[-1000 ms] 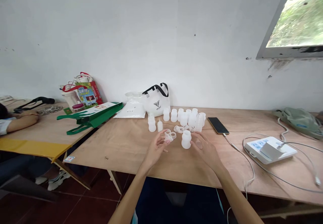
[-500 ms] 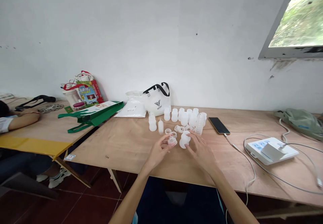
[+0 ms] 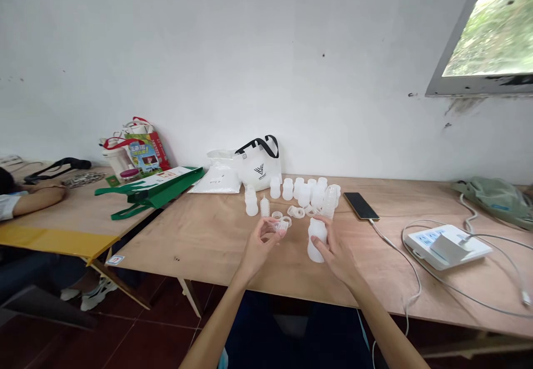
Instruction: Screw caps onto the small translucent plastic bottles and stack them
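My left hand [image 3: 259,245] pinches a small clear plastic nipple-shaped piece [image 3: 280,226] between thumb and fingers. My right hand [image 3: 336,249] is wrapped around a frosted white plastic bottle [image 3: 315,242], held near the table's front edge with its narrower end toward the back. Just beyond my left hand lie clear rings [image 3: 277,215], and a ridged clear tube with a pointed tip [image 3: 265,207] stands behind them. Several similar frosted bottles [image 3: 287,189] stand in a cluster at the back, next to a taller clear cylinder [image 3: 328,202].
A white bag with black handles [image 3: 260,163] and a white plastic packet [image 3: 219,177] rest against the wall. On the right are a phone [image 3: 361,206] on a cable and a white power strip [image 3: 447,247]. Another person's arm [image 3: 39,200] lies on the left table beside a green bag [image 3: 156,191].
My right hand has moved right and slightly toward me with the bottle, its fingers wrapping further around it. My left hand has shifted slightly left and back with the clear piece.
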{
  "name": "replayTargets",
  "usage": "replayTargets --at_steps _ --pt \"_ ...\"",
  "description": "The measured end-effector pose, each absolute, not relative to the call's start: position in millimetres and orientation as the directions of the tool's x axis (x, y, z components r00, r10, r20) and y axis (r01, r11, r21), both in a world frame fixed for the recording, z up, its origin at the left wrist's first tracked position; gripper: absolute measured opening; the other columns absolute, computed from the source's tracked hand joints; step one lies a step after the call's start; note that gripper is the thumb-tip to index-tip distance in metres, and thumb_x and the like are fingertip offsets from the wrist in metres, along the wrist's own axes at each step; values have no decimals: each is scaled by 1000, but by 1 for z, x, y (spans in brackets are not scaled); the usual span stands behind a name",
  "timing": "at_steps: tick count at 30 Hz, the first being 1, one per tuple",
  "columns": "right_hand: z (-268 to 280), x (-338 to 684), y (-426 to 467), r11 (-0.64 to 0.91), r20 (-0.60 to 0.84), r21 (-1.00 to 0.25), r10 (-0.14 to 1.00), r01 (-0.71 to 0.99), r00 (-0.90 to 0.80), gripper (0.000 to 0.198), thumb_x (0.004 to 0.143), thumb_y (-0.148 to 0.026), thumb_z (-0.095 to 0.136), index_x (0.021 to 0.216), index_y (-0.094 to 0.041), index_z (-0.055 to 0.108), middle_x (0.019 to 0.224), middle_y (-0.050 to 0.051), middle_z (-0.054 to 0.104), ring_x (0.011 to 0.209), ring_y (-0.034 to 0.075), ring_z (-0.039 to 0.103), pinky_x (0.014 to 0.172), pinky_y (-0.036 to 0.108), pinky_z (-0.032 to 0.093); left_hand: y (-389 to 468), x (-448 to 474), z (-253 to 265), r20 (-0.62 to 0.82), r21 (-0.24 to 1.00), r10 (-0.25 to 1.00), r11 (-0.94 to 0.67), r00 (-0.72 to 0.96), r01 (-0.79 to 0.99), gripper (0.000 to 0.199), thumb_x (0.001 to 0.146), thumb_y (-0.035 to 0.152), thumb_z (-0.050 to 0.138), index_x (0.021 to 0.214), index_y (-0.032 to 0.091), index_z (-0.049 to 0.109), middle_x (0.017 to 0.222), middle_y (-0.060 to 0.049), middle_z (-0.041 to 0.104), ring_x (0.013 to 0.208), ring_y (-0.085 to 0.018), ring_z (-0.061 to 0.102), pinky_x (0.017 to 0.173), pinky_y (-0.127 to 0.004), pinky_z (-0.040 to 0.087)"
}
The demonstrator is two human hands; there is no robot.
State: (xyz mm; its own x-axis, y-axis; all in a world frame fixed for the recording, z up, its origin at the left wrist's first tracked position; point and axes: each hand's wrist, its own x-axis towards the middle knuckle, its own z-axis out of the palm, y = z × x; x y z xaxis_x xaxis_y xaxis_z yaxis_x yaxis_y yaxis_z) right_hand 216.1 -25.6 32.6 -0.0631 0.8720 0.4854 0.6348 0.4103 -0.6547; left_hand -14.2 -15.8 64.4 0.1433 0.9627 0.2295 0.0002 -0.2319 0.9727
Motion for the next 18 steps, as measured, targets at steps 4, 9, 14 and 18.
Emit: replayTargets --at_steps 4,9,14,18 --pt "43 208 -33 416 412 -727 901 547 -137 57 93 -42 58 144 -33 35 138 7 58 119 26 63 96 45 54 -17 -10 61 234 972 958 -231 166 -34 37 84 47 73 103 22 54 103 -5 65 94 -19 64 70 -26 56" --pt "44 196 -37 442 393 -728 895 524 -210 55 87 -45 69 135 -32 45 123 4 69 107 26 70 87 43 58 -23 -3 61 231 970 949 -242 216 26 40 86 45 73 112 23 53 112 -7 62 98 -20 63 71 -25 54" --pt "48 200 -41 626 561 -503 761 595 -327 34 93 -36 66 127 -32 60 131 4 69 116 28 67 97 47 55 -27 -8 67 189 971 948 -219 257 94 37 87 52 69 102 20 58 96 -3 62 84 -16 60 66 -23 52" --pt "49 199 -43 711 572 -342 676 614 -464 40 98 -29 58 137 -35 58 139 4 65 108 28 69 94 51 55 -29 -12 70 151 959 954 -205 258 194 40 87 58 66 83 19 58 71 2 54 62 -12 51 50 -19 40"
